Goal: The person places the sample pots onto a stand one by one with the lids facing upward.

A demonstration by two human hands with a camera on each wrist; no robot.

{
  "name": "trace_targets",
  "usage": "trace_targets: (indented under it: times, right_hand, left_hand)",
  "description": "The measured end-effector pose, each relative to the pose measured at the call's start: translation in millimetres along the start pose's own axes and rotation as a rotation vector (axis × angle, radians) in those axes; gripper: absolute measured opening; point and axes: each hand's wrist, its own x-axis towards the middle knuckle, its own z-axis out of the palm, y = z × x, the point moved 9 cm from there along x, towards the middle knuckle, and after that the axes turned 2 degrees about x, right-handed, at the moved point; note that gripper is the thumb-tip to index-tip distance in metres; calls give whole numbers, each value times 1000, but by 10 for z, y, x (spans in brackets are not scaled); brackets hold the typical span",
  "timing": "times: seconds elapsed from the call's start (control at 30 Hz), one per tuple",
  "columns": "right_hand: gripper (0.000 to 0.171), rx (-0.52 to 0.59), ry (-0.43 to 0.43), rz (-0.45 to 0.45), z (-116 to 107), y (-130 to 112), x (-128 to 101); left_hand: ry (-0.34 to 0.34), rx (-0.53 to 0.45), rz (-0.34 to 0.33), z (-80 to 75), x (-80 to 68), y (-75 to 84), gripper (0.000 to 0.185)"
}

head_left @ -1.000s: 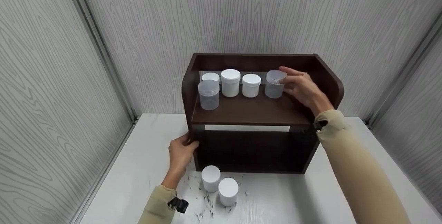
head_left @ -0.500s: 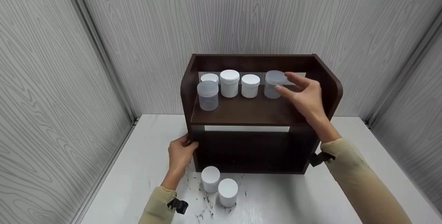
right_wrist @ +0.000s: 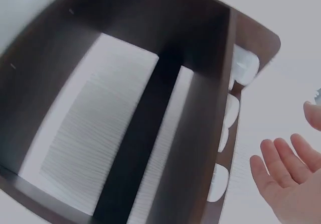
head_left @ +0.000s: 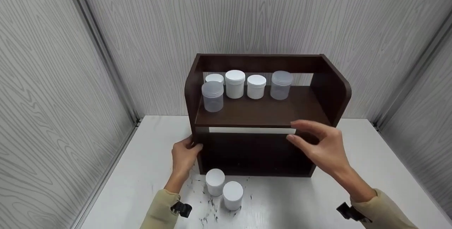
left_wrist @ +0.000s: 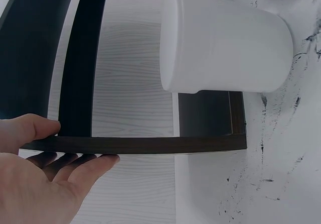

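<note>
The left hand [head_left: 184, 154] grips the shelf's [head_left: 261, 114] left side panel; the right hand [head_left: 323, 147] hangs spread and empty before its front edge. Two white jars [head_left: 224, 188] stand on the worktop [head_left: 141, 179] just beside the left wrist. Best reach low and grip one jar squarely, not nudging its neighbour.

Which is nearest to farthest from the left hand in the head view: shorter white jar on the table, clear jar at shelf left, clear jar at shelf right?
From the left hand:
1. Shorter white jar, on the table just right of the hand.
2. Left clear jar, on the shelf above the hand.
3. Right clear jar, far across the shelf.
</note>
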Motion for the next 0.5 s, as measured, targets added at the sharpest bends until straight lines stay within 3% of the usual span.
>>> trace_targets:
  times: [0.13,0.5]
  right_hand:
    - [36,-4,-37,13,61,81,-242]
    - [25,-24,-233,165,448,420,-688]
  left_hand:
    - [0,1,-3,-13,13,8,49]
    - [6,-12,-17,12,-1,-19,48]
